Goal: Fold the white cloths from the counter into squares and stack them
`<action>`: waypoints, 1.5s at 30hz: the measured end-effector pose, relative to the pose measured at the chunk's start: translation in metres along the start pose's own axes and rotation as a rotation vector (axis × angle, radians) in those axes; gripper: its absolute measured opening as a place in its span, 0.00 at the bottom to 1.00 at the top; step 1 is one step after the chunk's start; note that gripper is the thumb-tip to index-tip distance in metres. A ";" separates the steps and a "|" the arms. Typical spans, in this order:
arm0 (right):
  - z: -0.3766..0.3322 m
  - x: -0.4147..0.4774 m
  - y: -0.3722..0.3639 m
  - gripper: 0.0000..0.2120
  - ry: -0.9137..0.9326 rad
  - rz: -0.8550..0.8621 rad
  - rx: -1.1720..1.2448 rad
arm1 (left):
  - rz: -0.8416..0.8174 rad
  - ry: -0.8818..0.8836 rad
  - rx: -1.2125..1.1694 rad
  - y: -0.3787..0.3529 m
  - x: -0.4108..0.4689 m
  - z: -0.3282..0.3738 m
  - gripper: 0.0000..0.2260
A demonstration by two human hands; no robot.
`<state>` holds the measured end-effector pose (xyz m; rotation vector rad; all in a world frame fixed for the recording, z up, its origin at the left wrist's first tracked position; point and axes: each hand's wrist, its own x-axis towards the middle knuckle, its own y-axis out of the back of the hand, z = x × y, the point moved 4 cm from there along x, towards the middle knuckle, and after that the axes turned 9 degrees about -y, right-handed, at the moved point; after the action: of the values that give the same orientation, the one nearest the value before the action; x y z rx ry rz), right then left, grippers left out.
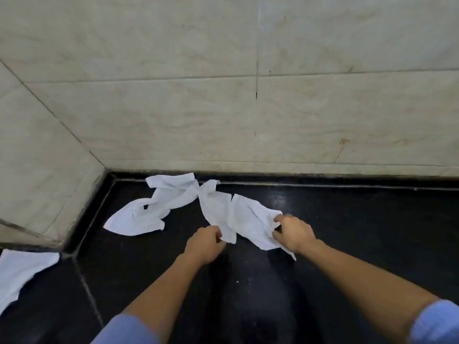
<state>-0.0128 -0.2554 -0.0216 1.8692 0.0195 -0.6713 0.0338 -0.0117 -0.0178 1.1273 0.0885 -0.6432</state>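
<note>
**Black stone counter in a tiled corner: three white cloths**

Counter [360, 232]: black, polished, set against a pale tiled wall [173, 108].
Item one: middle cloth [248, 217], rumpled, lying on the counter. The left hand [206, 244] pinches its near edge. The right hand [293, 232] grips its right end, fingers curled into the fabric.
Item two: crumpled cloth [154, 207], further left, near the wall.
Item three: far-left cloth [19, 271], well apart.

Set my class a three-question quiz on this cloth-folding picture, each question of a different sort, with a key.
1. True or false: the left hand and the right hand both grip white cloth.
2. The counter is: A white, B black, C brown.
3. Fill in: the untouched crumpled cloth by the wall lies to the ____ of both hands.
Key: 1 true; 2 B; 3 left.
</note>
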 end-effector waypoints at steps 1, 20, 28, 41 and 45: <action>0.001 0.003 -0.003 0.22 -0.034 -0.002 0.005 | 0.003 0.022 -0.053 -0.008 0.007 -0.004 0.11; 0.011 -0.010 -0.068 0.15 -0.243 0.073 0.286 | 0.238 0.194 -0.702 -0.047 0.052 -0.024 0.09; 0.007 -0.069 -0.105 0.25 -0.182 -0.111 0.256 | 0.104 0.355 -0.907 -0.067 -0.056 -0.060 0.07; -0.021 -0.055 -0.094 0.19 0.158 0.124 -0.139 | 0.125 -0.175 0.155 -0.078 -0.069 -0.074 0.12; -0.028 -0.034 -0.101 0.15 0.191 0.067 -0.247 | 0.016 -0.259 0.308 -0.083 -0.045 -0.070 0.18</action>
<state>-0.0614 -0.1806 -0.0854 1.6807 0.1562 -0.4220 -0.0283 0.0458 -0.0992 1.3278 -0.2487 -0.8014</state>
